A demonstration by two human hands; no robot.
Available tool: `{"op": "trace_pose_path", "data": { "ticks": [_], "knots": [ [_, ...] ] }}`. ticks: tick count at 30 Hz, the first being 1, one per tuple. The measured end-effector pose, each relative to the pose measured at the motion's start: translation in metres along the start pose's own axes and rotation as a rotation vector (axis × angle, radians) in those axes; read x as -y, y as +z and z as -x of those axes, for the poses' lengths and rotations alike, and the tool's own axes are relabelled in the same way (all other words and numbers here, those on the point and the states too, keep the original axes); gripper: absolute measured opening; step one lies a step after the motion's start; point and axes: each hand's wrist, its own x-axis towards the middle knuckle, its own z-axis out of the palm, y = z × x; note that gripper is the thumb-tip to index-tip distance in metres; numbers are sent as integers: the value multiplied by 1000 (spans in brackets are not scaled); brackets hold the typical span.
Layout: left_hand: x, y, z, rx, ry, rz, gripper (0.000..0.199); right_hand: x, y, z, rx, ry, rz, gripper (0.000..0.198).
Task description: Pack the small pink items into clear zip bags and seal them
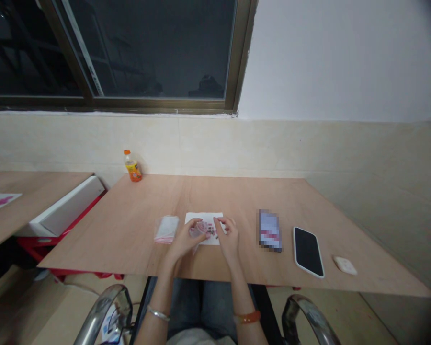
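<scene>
simple workroom | plywood tables (237, 194) | tiled wall (215, 148) | window (158, 48)

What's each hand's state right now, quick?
Left hand: closed on a small clear item.
Right hand: partly curled at the paper; can't tell whether it's holding anything.

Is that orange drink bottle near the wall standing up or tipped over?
Standing up: the bottle rests base-down on the table, its orange cap at the top.
</scene>
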Motion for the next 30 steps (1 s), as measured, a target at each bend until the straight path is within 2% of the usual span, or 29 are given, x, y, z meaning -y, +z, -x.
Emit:
{"op": "trace_pose_path", "data": {
  "ticks": [5,8,11,14,17,24,30],
  "knots": [
    [-4,1,1,25,36,7,44,13,2,2,113,-60,-72,20],
    [-3,0,1,12,35,13,45,-1,4,3,111,-33,-34,24],
    [-1,1,0,-8,7,27,48,-24,3,7,98,-2,134,23],
    [1,1,0,-12,-14,45,51,-42,2,10,151,-1,312,17],
    [-1,1,1,-13,-7,38,50,-48,3,14,204,-11,409,11],
    [-12,-3,1,-38,-2,52,48,-51,16,23,271,-1,477,12],
    [-9,-4,1,-50,-11,109,49,-59,14,23,328,11,418,10]
  ]
}}
